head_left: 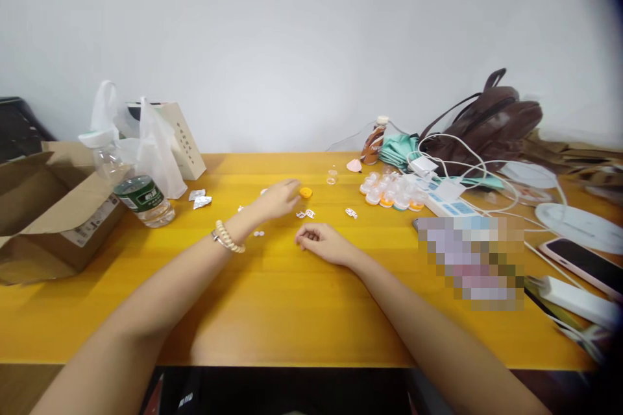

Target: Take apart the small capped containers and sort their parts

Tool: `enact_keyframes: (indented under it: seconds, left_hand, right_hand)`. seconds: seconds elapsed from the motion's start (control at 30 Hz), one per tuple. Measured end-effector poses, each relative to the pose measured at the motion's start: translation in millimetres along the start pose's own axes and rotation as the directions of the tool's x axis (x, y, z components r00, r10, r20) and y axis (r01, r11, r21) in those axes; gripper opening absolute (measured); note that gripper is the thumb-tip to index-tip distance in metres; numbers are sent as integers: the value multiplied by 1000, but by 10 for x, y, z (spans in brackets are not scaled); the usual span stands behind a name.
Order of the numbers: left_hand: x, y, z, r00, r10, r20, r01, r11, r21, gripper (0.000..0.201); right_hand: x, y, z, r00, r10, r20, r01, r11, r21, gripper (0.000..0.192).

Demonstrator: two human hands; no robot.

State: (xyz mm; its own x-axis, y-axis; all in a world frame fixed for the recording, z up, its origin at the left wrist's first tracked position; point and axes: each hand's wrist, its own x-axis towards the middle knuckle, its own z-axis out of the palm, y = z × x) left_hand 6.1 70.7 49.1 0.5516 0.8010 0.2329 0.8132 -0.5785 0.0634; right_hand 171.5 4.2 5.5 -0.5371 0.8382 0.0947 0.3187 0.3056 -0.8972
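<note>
My left hand (pixel 282 200), with a beaded bracelet (pixel 228 238) at the wrist, reaches over the middle of the table with its fingers stretched out. Its fingertips are beside a small round orange-yellow piece (pixel 305 192); whether they touch it I cannot tell. My right hand (pixel 325 244) rests on the wood nearer to me, fingers curled in, and nothing shows between them. White cut-out pieces (pixel 306 214) lie between the two hands. Another white cut-out (pixel 351 213) is farther right. Small white discs (pixel 259 233) lie below my left wrist.
A small clear container (pixel 331 176) and a pink piece (pixel 354 166) stand farther back. Clear orange-based containers (pixel 389 191) cluster at right, near a power strip (pixel 450 206), cables and a brown bag (pixel 487 120). At left are a water bottle (pixel 146 201), foil packets (pixel 201 200) and a cardboard box (pixel 58 220).
</note>
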Motion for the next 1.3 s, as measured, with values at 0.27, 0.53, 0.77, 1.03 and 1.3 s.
enact_keyframes:
  seconds: [0.27, 0.53, 0.77, 1.03, 1.3]
  left_hand:
    - [1007, 1013, 183, 947, 321, -19, -321, 944, -70, 39]
    - [1366, 1179, 361, 947, 321, -20, -322, 940, -111, 26]
    - [1227, 1210, 200, 952, 287, -109, -305, 928, -217, 23]
    - [274, 741, -491, 932, 203, -302, -306, 885, -350, 19]
    - [-932, 352, -354, 984, -56, -169, -39, 858, -512, 29]
  right_hand:
    - [-44, 54, -1, 998, -58, 24, 59, 998, -33, 14]
    - [-59, 94, 0, 997, -74, -8, 74, 997, -26, 18]
    - [-58, 74, -3, 997, -72, 12, 73, 997, -22, 19]
    - [-33, 26, -100, 998, -40, 51, 42, 999, -30, 7]
    - [-86, -35, -102, 996, -44, 81, 46, 999, -26, 39]
